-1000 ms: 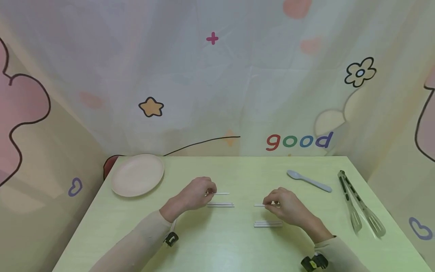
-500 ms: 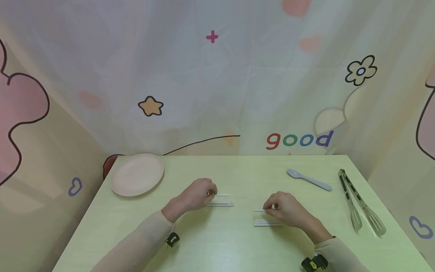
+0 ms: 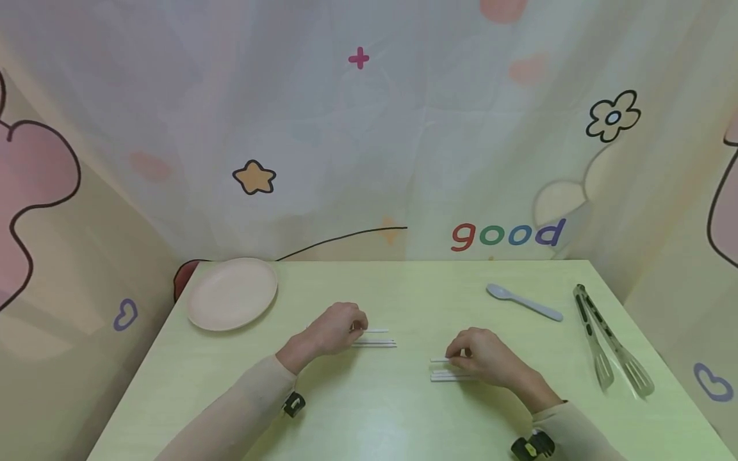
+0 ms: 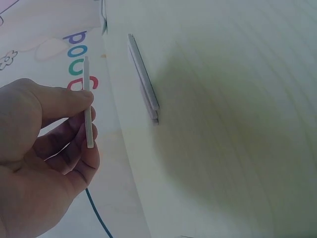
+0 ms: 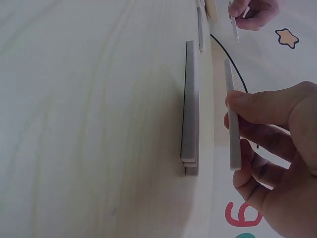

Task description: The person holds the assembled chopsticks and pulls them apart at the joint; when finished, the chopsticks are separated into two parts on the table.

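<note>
Thumb and fingertips of my left hand (image 3: 340, 328) pinch a slim white stick (image 4: 89, 119), held above the table. Just below it in the head view lies a small group of similar white sticks (image 4: 142, 74). My right hand (image 3: 484, 355) pinches another white stick (image 5: 232, 134) between thumb and fingers. It hangs close over a second small group of white sticks (image 5: 190, 99) stacked side by side on the table. In the head view the right fingers cover part of the held stick.
A pale round plate (image 3: 233, 294) stands at the back left of the table (image 3: 369, 416). At the back right lies a grey spoon (image 3: 524, 302), and farther right are metal tongs (image 3: 611, 342) with slotted ends. A patterned curtain (image 3: 369, 147) hangs behind the table.
My right hand has come toward me with its stick, closer to the group on the right. The left hand has shifted only slightly. The head view has tilted a little downward.
</note>
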A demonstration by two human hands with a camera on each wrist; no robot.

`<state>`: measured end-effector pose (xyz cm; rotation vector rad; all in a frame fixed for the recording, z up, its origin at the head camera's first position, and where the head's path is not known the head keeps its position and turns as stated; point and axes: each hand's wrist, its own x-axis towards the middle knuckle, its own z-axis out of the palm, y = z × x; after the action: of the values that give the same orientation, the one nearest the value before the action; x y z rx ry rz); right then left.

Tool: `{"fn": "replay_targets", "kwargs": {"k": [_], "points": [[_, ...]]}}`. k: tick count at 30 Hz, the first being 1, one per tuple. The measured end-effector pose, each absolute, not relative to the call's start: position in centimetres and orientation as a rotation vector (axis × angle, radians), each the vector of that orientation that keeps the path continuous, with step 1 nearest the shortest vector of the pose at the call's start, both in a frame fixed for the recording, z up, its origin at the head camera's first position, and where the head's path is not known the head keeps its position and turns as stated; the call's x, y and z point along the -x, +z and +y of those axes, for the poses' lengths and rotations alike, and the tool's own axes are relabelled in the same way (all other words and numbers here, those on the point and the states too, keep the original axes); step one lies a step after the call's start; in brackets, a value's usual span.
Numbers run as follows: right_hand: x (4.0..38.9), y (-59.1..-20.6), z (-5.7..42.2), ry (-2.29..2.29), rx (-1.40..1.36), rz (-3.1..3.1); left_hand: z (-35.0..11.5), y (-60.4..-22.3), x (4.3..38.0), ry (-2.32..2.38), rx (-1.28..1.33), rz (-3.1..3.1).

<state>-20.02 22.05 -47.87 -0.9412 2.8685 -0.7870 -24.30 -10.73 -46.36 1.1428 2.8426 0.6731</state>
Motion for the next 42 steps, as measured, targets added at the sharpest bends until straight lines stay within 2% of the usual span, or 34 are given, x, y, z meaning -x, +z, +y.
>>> {"fn": "replay_targets", "kwargs": {"k": [42], "points": [[19.9, -48.7, 22.2, -0.739, 0.909, 2.827, -9.6, -48.8, 25.8, 0.616, -1.041, 2.800]]}}
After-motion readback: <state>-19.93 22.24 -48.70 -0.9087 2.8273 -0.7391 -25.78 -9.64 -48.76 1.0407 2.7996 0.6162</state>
